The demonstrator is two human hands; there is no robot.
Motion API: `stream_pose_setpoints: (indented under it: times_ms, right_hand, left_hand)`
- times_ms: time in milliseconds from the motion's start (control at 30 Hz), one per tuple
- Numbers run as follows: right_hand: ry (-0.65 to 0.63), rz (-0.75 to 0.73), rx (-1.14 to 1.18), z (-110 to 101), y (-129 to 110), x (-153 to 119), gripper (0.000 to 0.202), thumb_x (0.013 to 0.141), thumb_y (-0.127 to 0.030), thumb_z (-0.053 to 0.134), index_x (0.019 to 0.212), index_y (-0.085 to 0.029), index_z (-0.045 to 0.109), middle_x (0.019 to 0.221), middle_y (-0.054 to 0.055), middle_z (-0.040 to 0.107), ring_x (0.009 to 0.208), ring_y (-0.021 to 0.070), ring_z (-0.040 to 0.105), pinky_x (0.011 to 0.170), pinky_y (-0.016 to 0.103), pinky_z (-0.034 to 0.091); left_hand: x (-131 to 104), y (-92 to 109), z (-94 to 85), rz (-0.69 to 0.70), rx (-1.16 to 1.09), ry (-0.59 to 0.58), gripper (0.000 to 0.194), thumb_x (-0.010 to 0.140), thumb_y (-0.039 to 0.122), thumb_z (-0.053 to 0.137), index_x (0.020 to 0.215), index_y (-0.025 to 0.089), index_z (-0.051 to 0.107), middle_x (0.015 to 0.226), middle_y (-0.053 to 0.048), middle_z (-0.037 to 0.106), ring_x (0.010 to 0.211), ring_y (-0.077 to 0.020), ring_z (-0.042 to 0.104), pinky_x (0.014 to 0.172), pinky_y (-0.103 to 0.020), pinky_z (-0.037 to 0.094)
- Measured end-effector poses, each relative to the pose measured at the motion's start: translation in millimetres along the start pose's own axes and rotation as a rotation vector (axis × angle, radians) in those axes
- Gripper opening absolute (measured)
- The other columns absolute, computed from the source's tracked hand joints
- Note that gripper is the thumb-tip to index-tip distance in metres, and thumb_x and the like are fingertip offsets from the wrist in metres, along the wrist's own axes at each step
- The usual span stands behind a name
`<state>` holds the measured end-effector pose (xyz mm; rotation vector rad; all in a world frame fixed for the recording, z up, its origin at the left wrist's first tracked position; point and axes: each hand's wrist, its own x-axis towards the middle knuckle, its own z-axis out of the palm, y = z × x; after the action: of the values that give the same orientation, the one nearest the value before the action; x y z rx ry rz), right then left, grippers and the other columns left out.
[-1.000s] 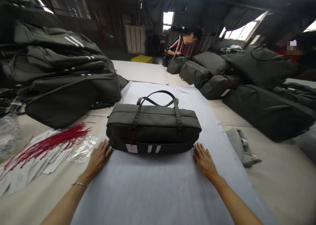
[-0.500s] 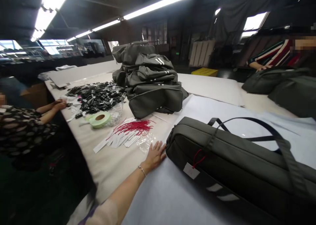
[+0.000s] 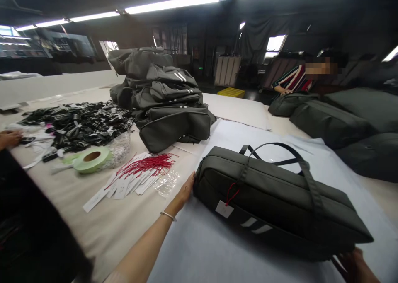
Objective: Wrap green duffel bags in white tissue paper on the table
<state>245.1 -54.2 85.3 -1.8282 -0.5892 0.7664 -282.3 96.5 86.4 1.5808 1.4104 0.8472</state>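
Note:
A dark green duffel bag [image 3: 273, 196] lies lengthwise on white paper sheets, its zipped side up and its handles standing loosely. A white hang tag [image 3: 224, 209] hangs from it on a red string, beside pale stripes. At the bag's left end my left hand [image 3: 187, 187] presses on the side, its fingertips partly hidden behind the bag. My right hand [image 3: 356, 263] holds the lower right end from beneath, near a dark strap; most of its fingers are out of sight.
Behind stands a heap of green bags [image 3: 174, 121]. To the left lie black straps [image 3: 83, 127], a green tape roll [image 3: 92, 159] and red-string tags [image 3: 139, 175]. More bags [image 3: 336, 121] lie right, near a person in striped sleeves [image 3: 289, 82]. Another person's hand [image 3: 10, 139] shows far left.
The view has swung right. My left hand went from lying flat beside the bag to its left end. My right hand has come into view at the right end.

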Motion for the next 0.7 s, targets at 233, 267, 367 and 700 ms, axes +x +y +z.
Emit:
stream_pose_setpoints:
  times_ms: [233, 267, 367, 700]
  right_hand:
    - [0.040, 0.126, 0.230, 24, -11, -12, 0.075, 0.075, -0.079, 0.048, 0.136, -0.035, 0.048, 0.148, 0.007, 0.046, 0.134, 0.0337, 0.041, 0.111, 0.049, 0.040]
    - [0.033, 0.117, 0.234, 24, -11, -12, 0.076, 0.075, -0.079, 0.048, 0.136, -0.035, 0.047, 0.148, 0.007, 0.046, 0.134, 0.0339, 0.041, 0.110, 0.050, 0.041]
    - [0.010, 0.097, 0.228, 27, -9, -15, 0.078, 0.074, -0.080, 0.048, 0.135, -0.032, 0.048, 0.146, 0.006, 0.048, 0.132, 0.0330, 0.044, 0.102, 0.047, 0.050]
    - [0.193, -0.083, -0.036, -15, -75, -8, 0.067, 0.070, -0.074, 0.055, 0.110, -0.021, 0.066, 0.121, 0.016, 0.067, 0.119, 0.0375, 0.058, 0.108, 0.055, 0.040]
  left_hand:
    - [-3, 16, 0.3, 0.043, -0.153, -0.044, 0.069, 0.097, 0.063, 0.022, 0.151, 0.021, 0.030, 0.158, -0.005, 0.028, 0.147, -0.0215, 0.021, 0.123, -0.042, 0.013]
    - [-4, 16, -0.1, 0.035, -0.162, -0.041, 0.070, 0.096, 0.064, 0.023, 0.151, 0.022, 0.030, 0.158, -0.005, 0.028, 0.147, -0.0222, 0.020, 0.123, -0.042, 0.013]
    - [-3, 17, 2.2, 0.010, -0.183, -0.020, 0.072, 0.095, 0.065, 0.023, 0.151, 0.021, 0.030, 0.158, -0.005, 0.027, 0.148, -0.0235, 0.018, 0.123, -0.044, 0.010]
    - [17, 40, -26.4, 0.013, -0.108, 0.239, 0.087, 0.082, 0.077, 0.038, 0.143, 0.015, 0.042, 0.152, -0.017, 0.038, 0.143, -0.0345, 0.029, 0.120, -0.053, 0.016]
